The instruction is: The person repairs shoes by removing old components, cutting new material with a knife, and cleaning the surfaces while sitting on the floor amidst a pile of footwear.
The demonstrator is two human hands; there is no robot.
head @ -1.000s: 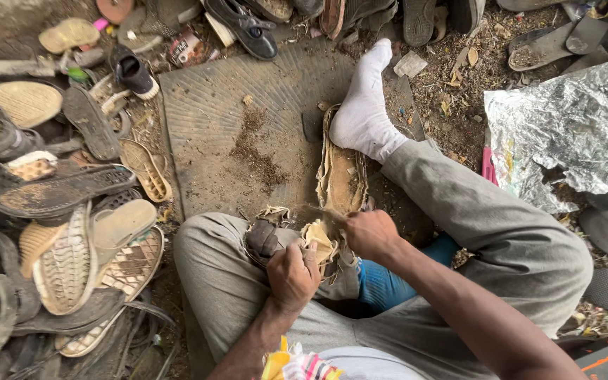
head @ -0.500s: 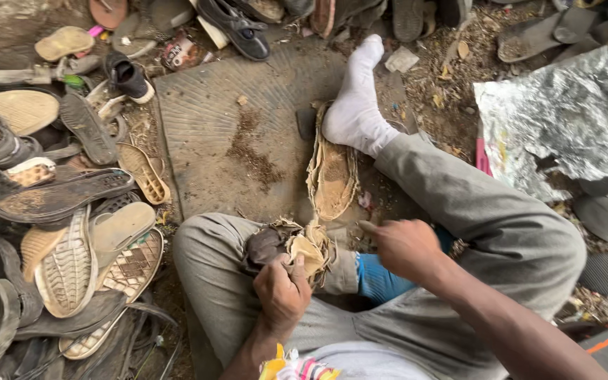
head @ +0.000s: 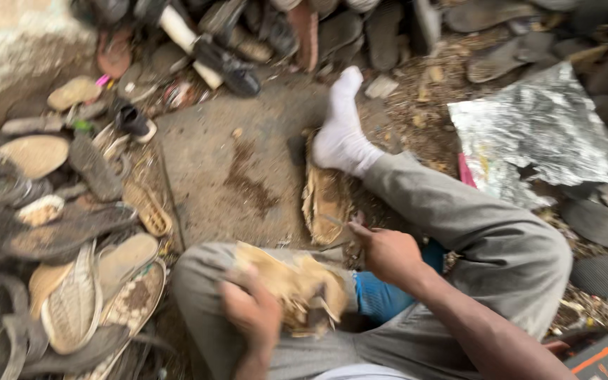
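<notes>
My left hand (head: 251,309) grips a worn, tan shoe upper (head: 293,281) with torn edges, resting on my left knee. My right hand (head: 386,252) is closed around a small blade-like tool (head: 338,226) just to the right of that shoe; the tool is blurred and thin. A second tan sole piece (head: 325,200) lies on the ground under my right leg, beside my white-socked foot (head: 341,130). I sit on the ground in grey trousers.
A grey slab (head: 212,162) with a dark stain lies ahead. Heaps of old soles and sandals (head: 58,239) crowd the left and the top edge. Crumpled silver foil (head: 543,134) lies at right, a black and orange case (head: 603,355) at bottom right.
My left hand has turned the shoe upper so its pale inside faces up. My right hand has moved away from the shoe to the right. The view tilted and blurred.
</notes>
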